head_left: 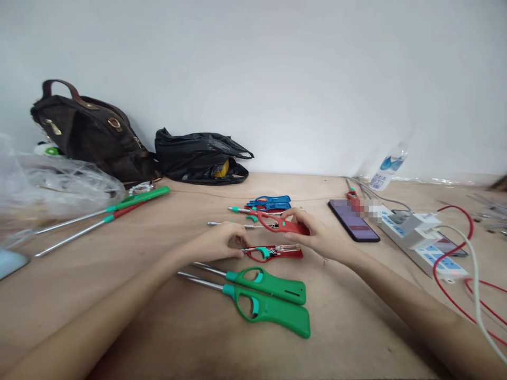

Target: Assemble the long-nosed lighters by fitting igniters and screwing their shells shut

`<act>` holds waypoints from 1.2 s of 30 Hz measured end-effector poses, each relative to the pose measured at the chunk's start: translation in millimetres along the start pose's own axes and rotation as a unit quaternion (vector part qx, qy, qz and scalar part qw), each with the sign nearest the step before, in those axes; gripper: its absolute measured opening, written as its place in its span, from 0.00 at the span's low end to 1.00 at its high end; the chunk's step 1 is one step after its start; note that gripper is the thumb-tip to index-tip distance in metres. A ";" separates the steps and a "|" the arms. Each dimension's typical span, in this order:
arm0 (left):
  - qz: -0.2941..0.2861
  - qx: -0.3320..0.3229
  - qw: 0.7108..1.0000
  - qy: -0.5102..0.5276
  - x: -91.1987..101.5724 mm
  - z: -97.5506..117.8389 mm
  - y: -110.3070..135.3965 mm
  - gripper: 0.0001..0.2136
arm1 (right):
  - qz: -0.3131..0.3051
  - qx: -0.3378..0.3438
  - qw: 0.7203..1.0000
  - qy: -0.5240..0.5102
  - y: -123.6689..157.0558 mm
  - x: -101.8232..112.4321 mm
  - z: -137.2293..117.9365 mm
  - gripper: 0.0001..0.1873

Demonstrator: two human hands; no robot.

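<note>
In the head view, my right hand [315, 235] is closed on a red lighter casing half [283, 224], held a little above the table. My left hand [225, 241] has its fingers bent together at the front end of an opened red lighter [273, 253], whose teal trigger and inner parts show. A thin metal lighter tube [229, 225] lies just beyond the left fingers. Partly hidden behind the casing half are more red and teal lighter parts [251, 217]. Closer to me lie two green lighters [273, 311] side by side with metal tubes pointing left.
Blue lighter casings [269, 202] lie farther back. On the left are long green and red lighters [138, 198], a clear plastic bag [67, 184], a dark backpack [91, 137] and a black bag [194, 155]. To the right are a phone [354, 221], a power strip [412, 243], cables and a bottle [390, 166].
</note>
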State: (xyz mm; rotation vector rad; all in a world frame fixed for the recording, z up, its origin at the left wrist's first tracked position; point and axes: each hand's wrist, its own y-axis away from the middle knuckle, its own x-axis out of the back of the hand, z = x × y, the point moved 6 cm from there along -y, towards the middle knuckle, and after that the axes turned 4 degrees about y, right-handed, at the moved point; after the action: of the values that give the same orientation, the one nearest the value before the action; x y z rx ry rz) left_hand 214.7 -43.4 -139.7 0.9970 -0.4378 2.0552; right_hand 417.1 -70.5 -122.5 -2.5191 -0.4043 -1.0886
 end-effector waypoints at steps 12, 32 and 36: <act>0.105 -0.020 0.994 -0.015 27.1 -17.6 2.2 0.12 | -0.037 0.052 0.993 0.102 1.5 -31.3 -0.7 0.16; 0.045 -0.010 0.999 -0.025 -5.0 4.8 -4.2 0.04 | -0.054 0.052 0.992 0.102 5.0 -40.9 3.1 0.16; 0.040 -0.009 0.999 -0.028 -5.7 4.5 -4.4 0.04 | -0.056 0.053 0.992 0.103 5.6 -41.8 4.1 0.17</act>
State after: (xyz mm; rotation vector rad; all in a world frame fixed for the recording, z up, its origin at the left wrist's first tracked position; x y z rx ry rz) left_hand 222.5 -46.2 -141.4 1.0450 -0.5319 2.0947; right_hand 394.3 -78.5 -157.2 -2.2892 -0.5347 -1.3179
